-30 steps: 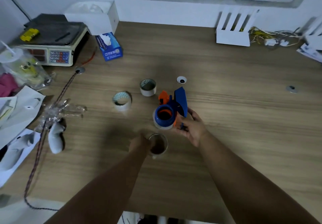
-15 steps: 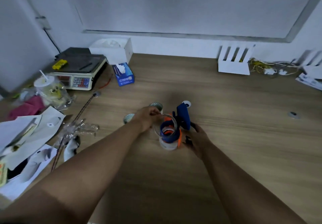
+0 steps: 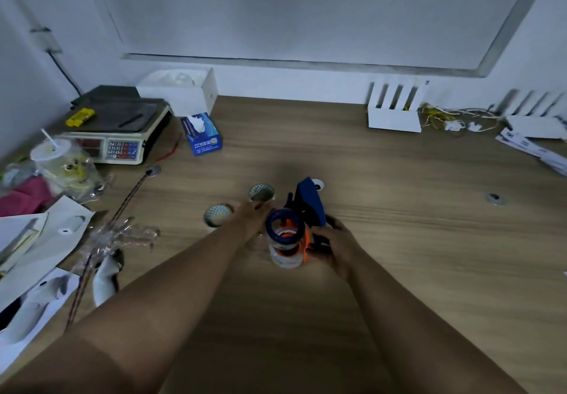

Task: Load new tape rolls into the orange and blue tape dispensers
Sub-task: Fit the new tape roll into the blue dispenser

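Observation:
The blue and orange tape dispenser [image 3: 308, 206] stands on the wooden table [image 3: 399, 240] at the centre. My right hand [image 3: 336, 245] grips its handle from the right. A clear tape roll [image 3: 285, 257] sits around the dispenser's blue hub [image 3: 282, 220]. My left hand [image 3: 253, 217] reaches in from the left, its fingers closed on the roll's rim beside the hub. Two more tape rolls lie just behind it, one [image 3: 218, 214] to the left and one [image 3: 261, 192] farther back.
A weighing scale [image 3: 113, 136], a white tissue box [image 3: 181, 90] and a blue packet [image 3: 201, 133] stand at the back left. Papers [image 3: 40, 240], a drink cup [image 3: 58, 160] and a cord [image 3: 129, 197] crowd the left. A white rack [image 3: 394, 108] and cables [image 3: 451, 120] are back right.
My left hand lifted the clear roll from the table's front and brought it onto the dispenser's blue hub. The view tilted up. My right hand kept hold of the dispenser.

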